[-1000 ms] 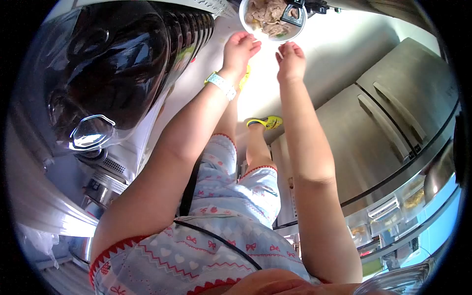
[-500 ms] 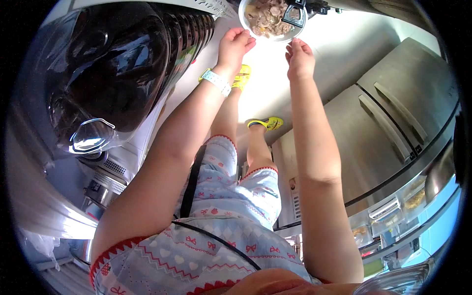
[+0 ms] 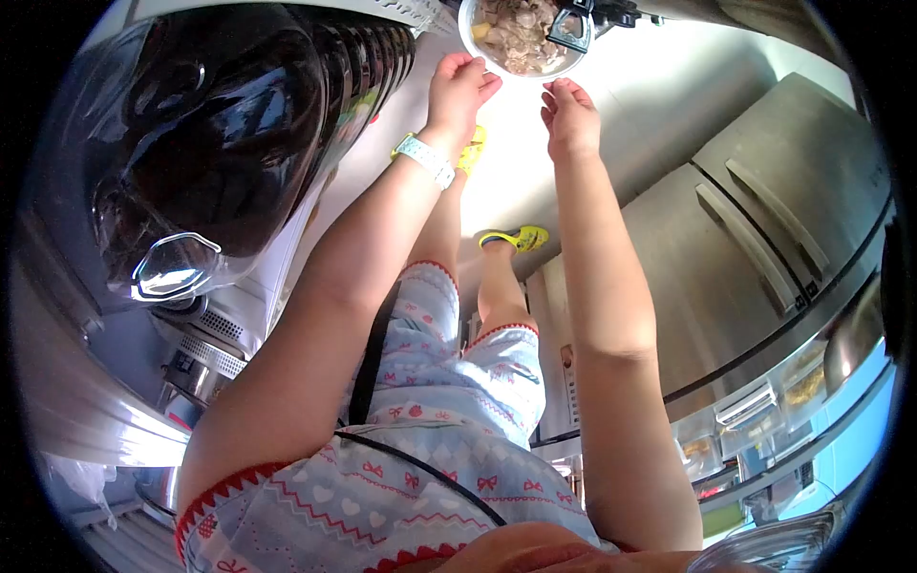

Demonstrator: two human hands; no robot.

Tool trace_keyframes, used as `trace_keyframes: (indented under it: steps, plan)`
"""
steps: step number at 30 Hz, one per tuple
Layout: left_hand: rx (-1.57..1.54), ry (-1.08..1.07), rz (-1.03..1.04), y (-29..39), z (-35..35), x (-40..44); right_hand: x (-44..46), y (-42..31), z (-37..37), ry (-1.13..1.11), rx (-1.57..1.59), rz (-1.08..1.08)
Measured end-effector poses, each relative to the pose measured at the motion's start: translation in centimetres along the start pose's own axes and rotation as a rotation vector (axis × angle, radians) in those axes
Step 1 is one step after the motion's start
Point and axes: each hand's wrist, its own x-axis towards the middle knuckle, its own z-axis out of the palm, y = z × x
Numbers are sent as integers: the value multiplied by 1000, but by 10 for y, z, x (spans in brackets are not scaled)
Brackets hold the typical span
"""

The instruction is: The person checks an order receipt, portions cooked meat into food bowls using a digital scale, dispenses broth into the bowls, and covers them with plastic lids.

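A white bowl (image 3: 472,53) is at the top of the head view, cut off by its edge. It holds pale brown, meat-like food (image 3: 521,38). My left hand (image 3: 465,94), wearing a light patterned watch band, is closed beside the bowl's lower left rim, thumb and fingers drawn together. Just below the rim on the other side is my right hand (image 3: 574,122), fingers curled with the tips close to the bowl. Whether either hand touches the bowl, or has something small in its fingers, I cannot tell. A black frame-like piece (image 3: 571,29) overlaps the bowl's right side.
A glossy dark appliance or surface (image 3: 229,124) fills the left. On the right stands a steel refrigerator (image 3: 764,191) with two long handles. Shelves with clear containers (image 3: 750,411) sit at lower right. My feet in yellow shoes (image 3: 516,239) stand on the white floor (image 3: 630,143).
My right hand has moved slightly left and my left hand slightly right, so they are closer together. The bowl appears a little further left and higher, and its food looks shifted.
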Motion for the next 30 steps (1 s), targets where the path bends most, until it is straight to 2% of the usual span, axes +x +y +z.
trace_keyframes:
  steps: [3,7,9,11,16,17,19,21,28,29,30]
  plan:
    - [-30,16,42,5,-4,3,-2,-11,-2,-1,-67,-20]
    - [4,-17,74,14,-4,9,-18,-12,0,74,-7,-8]
    - [6,-6,46,15,-5,9,-28,-10,0,186,52,-77]
    - [2,-9,43,15,-7,8,-36,-16,1,195,30,-121]
    - [0,-18,42,4,-13,18,-57,-50,18,6,25,-312]
    - [123,-99,214,-2,-20,22,-60,-55,22,-53,3,-346]
    - [245,-182,385,6,-15,16,-63,-62,29,-74,0,-368]
    - [32,-20,64,14,-9,12,-64,-68,33,-93,-45,-353]
    - [21,-46,75,10,-15,20,-63,-70,35,-173,-65,-320]
    - [138,-104,239,7,-17,21,-63,-70,36,-174,-65,-320]
    - [198,-135,321,2,-21,25,-63,-70,36,-176,-60,-315]
